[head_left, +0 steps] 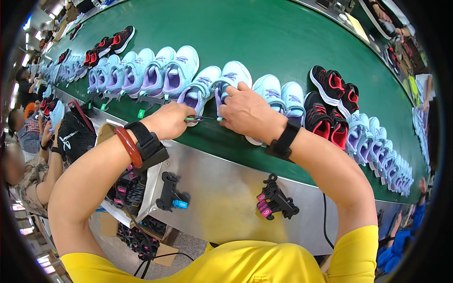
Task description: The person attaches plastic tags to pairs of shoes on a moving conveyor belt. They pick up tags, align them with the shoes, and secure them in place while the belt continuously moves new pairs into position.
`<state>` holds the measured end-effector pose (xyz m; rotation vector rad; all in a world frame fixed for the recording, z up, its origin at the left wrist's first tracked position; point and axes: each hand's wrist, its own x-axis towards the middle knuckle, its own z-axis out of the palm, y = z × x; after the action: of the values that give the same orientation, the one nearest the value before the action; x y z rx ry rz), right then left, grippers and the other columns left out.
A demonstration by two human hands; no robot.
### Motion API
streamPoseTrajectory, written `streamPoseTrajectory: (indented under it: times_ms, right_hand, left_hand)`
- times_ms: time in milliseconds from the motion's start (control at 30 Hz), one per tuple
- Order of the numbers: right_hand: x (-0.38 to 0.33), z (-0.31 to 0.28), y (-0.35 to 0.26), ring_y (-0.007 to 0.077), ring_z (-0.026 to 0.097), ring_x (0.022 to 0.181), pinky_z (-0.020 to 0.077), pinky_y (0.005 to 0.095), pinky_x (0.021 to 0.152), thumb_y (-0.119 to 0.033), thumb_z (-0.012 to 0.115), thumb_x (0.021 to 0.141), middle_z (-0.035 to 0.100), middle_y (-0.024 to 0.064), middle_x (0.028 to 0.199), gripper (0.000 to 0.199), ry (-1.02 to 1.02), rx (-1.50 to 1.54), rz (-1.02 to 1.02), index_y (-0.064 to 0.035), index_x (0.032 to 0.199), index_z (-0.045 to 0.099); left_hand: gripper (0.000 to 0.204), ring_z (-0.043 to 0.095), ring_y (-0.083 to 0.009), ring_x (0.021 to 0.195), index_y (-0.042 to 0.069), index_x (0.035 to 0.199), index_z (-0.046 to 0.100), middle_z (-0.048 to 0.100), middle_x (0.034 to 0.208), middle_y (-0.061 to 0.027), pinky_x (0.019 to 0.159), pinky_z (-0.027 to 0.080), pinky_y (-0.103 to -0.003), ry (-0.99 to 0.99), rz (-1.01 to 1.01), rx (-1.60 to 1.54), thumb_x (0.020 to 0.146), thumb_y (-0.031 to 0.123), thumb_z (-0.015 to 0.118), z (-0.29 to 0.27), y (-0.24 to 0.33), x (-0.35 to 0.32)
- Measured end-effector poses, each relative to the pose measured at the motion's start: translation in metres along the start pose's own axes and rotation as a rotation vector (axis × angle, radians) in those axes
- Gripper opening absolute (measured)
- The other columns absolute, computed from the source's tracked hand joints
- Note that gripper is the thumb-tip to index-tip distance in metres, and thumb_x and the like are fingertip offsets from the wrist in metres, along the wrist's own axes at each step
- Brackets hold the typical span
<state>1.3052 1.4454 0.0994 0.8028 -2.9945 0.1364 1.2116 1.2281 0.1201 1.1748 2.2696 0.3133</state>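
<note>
My left hand (166,121) is closed around a small pair of thread snips (201,118), whose blades point right toward the heel of a light-blue sneaker (237,71). That sneaker has purple laces and lining and stands toe-away on the green surface. My right hand (250,112) grips it around the collar and heel, thumb and fingers bent over the edge, so most of its opening is hidden. A matching light-blue sneaker (205,78) stands just left of it, close to my left fingers. Whether a thread lies between the blades is too small to tell.
More light-blue sneakers (181,66) line the green conveyor belt (264,33), with black-and-red sneakers (325,82) at right. Black plastic shoe hangers (278,198) with coloured tags lie on the metal ledge (222,188). A hanger-filled box is at lower left; other people work along the line.
</note>
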Motion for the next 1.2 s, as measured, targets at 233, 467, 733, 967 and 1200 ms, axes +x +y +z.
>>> streamPoseTrajectory:
  times_ms: [233,467,733,967,1200]
  right_hand:
    - [0.008,0.015,-0.007,0.0218,0.055,0.094,0.0396,0.0382,0.083,-0.030,0.073,0.074,0.065,0.0027,0.074,0.019,-0.013,-0.048,0.055,-0.0114,0.078,0.071]
    - [-0.038,-0.004,-0.003,0.0266,0.057,0.100,0.0420,0.0412,0.085,-0.023,0.079,0.071,0.060,0.0080,0.104,0.038,0.258,0.250,0.085,-0.0096,0.102,0.062]
    - [-0.330,-0.127,-0.013,0.0202,0.062,0.077,0.0437,0.0349,0.079,-0.015,0.073,0.085,0.066,0.0033,0.082,0.010,0.420,0.402,0.929,-0.0081,0.089,0.067]
    - [-0.614,-0.158,-0.095,0.0198,0.064,0.076,0.0505,0.0326,0.071,-0.016,0.071,0.081,0.068,0.0101,0.084,0.023,0.200,0.166,1.810,0.0005,0.097,0.066]
    - [-0.686,-0.075,-0.119,0.0321,0.045,0.131,0.0390,0.0502,0.104,0.000,0.070,0.073,0.050,0.0114,0.136,0.073,-0.305,0.053,1.596,-0.0126,0.140,0.044]
  left_hand:
    - [0.021,0.063,-0.0419,0.090,0.004,0.101,0.069,0.068,0.088,-0.0221,0.078,0.050,-0.046,0.064,-0.016,-0.071,0.083,0.003,0.059,-0.006,0.018,-0.005]
    - [0.070,0.058,-0.0439,0.114,0.012,0.142,0.043,0.015,0.157,-0.0299,0.094,0.049,-0.045,-0.386,-0.030,0.083,0.076,-0.011,0.050,-0.012,0.038,-0.007]
    - [0.048,0.060,-0.0407,0.100,0.001,0.113,0.061,0.062,0.109,-0.0199,0.091,0.049,-0.041,0.175,0.455,0.160,0.072,-0.014,0.042,-0.028,0.096,0.030]
    - [0.027,0.062,-0.0176,0.084,-0.003,0.106,0.063,0.064,0.093,-0.0085,0.077,0.048,-0.027,-0.049,0.380,-0.318,0.087,-0.009,0.044,0.039,0.172,0.047]
    - [0.024,0.063,-0.0144,0.084,-0.001,0.105,0.065,0.066,0.091,-0.0075,0.075,0.048,-0.027,-0.211,0.447,-0.477,0.087,-0.007,0.051,0.080,0.294,0.036]
